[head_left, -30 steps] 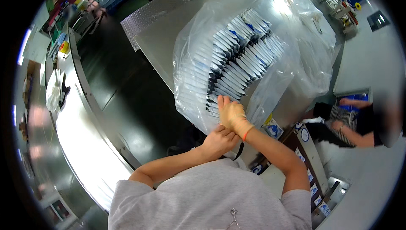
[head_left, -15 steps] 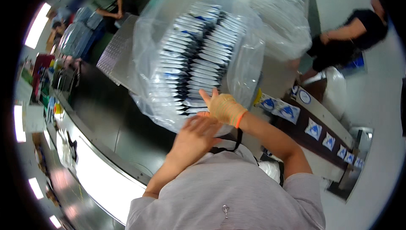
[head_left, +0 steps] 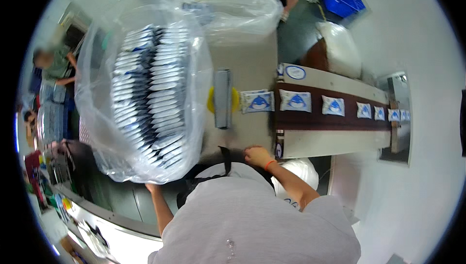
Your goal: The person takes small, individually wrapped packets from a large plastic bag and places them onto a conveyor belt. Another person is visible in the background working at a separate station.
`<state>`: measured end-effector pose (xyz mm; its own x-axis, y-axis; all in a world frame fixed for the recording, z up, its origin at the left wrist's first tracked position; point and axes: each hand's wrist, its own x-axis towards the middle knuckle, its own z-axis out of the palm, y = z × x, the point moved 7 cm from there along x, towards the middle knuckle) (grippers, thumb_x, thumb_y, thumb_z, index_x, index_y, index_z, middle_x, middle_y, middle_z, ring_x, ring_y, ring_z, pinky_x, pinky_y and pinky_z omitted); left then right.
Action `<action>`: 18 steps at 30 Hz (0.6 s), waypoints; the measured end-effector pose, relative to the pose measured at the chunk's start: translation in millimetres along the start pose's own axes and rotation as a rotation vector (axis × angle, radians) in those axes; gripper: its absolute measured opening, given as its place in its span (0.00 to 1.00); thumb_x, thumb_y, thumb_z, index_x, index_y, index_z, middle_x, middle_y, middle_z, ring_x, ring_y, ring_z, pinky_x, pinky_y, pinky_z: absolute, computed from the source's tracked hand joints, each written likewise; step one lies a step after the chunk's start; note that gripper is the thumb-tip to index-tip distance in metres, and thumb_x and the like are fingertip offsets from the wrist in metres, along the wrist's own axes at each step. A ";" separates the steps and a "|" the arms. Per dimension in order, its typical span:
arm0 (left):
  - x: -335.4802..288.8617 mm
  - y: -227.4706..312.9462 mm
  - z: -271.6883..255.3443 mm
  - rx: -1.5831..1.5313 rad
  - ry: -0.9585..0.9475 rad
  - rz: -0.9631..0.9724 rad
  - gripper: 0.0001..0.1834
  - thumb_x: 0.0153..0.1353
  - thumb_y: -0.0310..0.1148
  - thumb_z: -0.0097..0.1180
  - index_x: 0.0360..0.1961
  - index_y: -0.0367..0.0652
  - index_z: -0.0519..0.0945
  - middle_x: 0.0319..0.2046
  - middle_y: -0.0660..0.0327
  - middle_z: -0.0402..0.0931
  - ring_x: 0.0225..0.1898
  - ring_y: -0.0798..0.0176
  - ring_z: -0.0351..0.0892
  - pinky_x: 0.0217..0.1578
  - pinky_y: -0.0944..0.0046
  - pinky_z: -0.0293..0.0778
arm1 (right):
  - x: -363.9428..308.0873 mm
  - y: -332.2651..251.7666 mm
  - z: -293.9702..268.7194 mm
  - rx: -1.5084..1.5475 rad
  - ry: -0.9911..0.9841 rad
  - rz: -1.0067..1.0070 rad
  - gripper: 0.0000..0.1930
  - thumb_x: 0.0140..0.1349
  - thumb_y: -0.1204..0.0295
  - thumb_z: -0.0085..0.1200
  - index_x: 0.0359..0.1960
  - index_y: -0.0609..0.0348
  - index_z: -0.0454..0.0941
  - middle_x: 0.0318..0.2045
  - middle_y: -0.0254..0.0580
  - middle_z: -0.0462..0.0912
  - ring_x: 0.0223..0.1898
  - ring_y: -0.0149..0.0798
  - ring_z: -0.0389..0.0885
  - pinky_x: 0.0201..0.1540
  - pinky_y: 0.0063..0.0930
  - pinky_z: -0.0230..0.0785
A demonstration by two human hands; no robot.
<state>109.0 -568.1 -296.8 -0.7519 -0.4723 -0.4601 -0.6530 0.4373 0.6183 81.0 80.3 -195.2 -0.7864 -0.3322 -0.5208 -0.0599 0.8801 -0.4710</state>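
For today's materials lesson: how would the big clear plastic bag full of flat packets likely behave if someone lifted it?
The clear bag is thin crinkled film, so it would probably sag and flop. It holds many stacked packets, so it is likely heavy for its skin. The left hand at its lower edge suggests it needs support from below.

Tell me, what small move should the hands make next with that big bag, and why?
Probably settle the bag fully onto the steel table. The left hand holds it only at its bottom edge, and it bulges with stacked packets. The right hand is off it, near the table edge, so bringing that hand over to steady the bag seems wise.
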 end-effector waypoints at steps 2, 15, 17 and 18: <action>-19.6 -3.7 81.9 -0.380 -0.173 -0.214 0.11 0.61 0.41 0.59 0.39 0.45 0.80 0.23 0.61 0.77 0.24 0.62 0.76 0.21 0.59 0.72 | -3.1 -0.6 6.1 0.056 -0.021 -0.005 0.15 0.63 0.60 0.47 0.37 0.57 0.79 0.38 0.51 0.83 0.43 0.56 0.81 0.47 0.47 0.73; -98.4 90.2 160.3 0.004 -0.510 -0.006 0.15 0.69 0.41 0.50 0.37 0.40 0.81 0.25 0.61 0.78 0.24 0.68 0.78 0.22 0.68 0.71 | -126.3 253.9 -296.8 -0.306 0.497 0.579 0.11 0.61 0.69 0.50 0.43 0.51 0.81 0.41 0.46 0.83 0.43 0.53 0.80 0.47 0.47 0.74; -106.4 97.8 165.0 -0.035 -0.562 0.011 0.15 0.68 0.41 0.51 0.36 0.40 0.81 0.25 0.61 0.78 0.24 0.68 0.77 0.23 0.67 0.71 | -168.0 296.3 -312.4 -0.405 0.518 0.634 0.17 0.60 0.73 0.47 0.50 0.45 0.80 0.47 0.40 0.81 0.48 0.50 0.79 0.50 0.47 0.72; -103.1 80.9 164.7 -0.023 -0.600 0.106 0.15 0.68 0.41 0.51 0.36 0.40 0.81 0.26 0.61 0.79 0.24 0.69 0.77 0.23 0.67 0.71 | -172.0 320.5 -317.7 -0.456 0.445 0.669 0.19 0.60 0.73 0.46 0.52 0.43 0.79 0.50 0.37 0.80 0.52 0.48 0.77 0.51 0.46 0.72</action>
<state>118.8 -358.0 -304.2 -0.7375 0.0893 -0.6694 -0.5744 0.4383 0.6913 1.7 527.2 -30.4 -0.9028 0.3713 -0.2170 0.3299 0.9216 0.2044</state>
